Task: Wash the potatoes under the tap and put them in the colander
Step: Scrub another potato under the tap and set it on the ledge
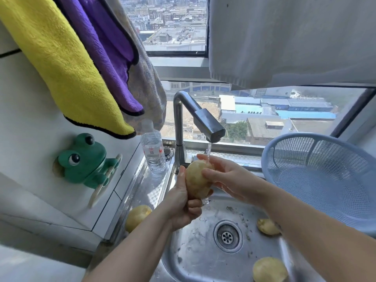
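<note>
Held potato: your peeled pale-yellow potato (196,180) is over the far-left part of the steel sink (189,257), right under the chrome tap (203,119) and its stream.
Axis: long axis near upright, top end tipped far, into the water.
Left hand: your left hand (183,208) grips its lower end, fingers curled round.
Right hand: your right hand (225,176) clasps the upper half, thumb in front.
Colander: round blue plastic colander (325,180) right of the sink, cut by the frame edge.
Hidden: bottom of the held potato is buried in your left palm; loose potato (268,226) is partly behind your right forearm; near potato (269,269) is cut off at the bottom; ledge potato (137,217) is at the left.
</note>
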`<state>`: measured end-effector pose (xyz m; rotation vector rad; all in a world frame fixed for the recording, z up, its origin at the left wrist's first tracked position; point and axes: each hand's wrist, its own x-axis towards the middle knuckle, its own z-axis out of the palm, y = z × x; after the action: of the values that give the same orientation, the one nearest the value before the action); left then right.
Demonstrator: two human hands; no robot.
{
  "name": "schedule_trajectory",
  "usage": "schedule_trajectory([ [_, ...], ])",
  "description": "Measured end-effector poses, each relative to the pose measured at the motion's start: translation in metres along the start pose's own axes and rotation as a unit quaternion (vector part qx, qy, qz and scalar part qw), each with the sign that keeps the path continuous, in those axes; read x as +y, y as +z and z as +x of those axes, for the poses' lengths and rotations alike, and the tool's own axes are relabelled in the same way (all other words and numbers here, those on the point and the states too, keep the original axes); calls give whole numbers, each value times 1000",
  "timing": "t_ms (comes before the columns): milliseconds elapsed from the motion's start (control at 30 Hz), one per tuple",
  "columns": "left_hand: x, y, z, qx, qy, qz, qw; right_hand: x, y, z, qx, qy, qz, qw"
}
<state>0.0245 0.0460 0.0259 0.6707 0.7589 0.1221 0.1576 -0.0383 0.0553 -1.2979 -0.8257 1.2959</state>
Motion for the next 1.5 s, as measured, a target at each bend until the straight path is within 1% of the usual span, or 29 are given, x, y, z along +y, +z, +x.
schedule_trajectory([
  [67,-1,1,1,0,10,1,1000,1,2,1,26,-6,-27,999],
  [133,-2,3,3,4,31,2,1000,2,7,5,77,-17,-60,995],
  [233,-6,11,5,13,67,11,998,1,17,9,144,-35,-74,986],
  [300,-8,15,3,21,93,40,995,0,23,12,199,-32,-43,979],
  [367,-10,17,2,21,110,73,991,-3,24,13,243,-9,23,970],
  [400,-10,17,2,23,111,79,990,-5,23,12,240,7,54,969],
  [467,-9,13,3,31,94,72,992,-8,20,9,184,30,97,978],
  [567,-1,6,2,13,22,49,998,-8,9,3,98,30,148,984],
  [633,4,2,1,-6,-28,41,999,-8,3,-2,53,23,148,987],
  [700,6,1,1,-20,-66,34,997,-9,3,-4,30,23,128,991],
  [767,8,3,0,-29,-92,31,995,-7,6,-4,38,19,120,992],
  [867,10,9,1,-26,-114,22,993,-6,13,1,99,7,85,991],
  [967,6,14,1,-21,-132,8,991,-6,21,5,174,-4,10,985],
  [1033,3,17,1,-21,-144,-3,989,-6,21,6,199,-18,-58,978],
  [1100,3,17,1,-25,-156,-20,987,-9,19,5,184,-45,-151,970],
  [1200,6,16,1,-31,-163,-41,985,-12,14,-1,114,-72,-255,958],
  [1300,7,16,-1,-44,-171,-39,984,-8,6,-4,78,-104,-377,917],
  [1333,7,17,-1,-45,-173,-37,983,-6,3,-4,79,-110,-391,910],
  [1433,6,22,-1,-37,-172,-49,983,-4,2,0,99,-131,-338,927],
  [1500,6,25,-1,-27,-167,-57,984,-2,4,2,131,-141,-317,929],
])
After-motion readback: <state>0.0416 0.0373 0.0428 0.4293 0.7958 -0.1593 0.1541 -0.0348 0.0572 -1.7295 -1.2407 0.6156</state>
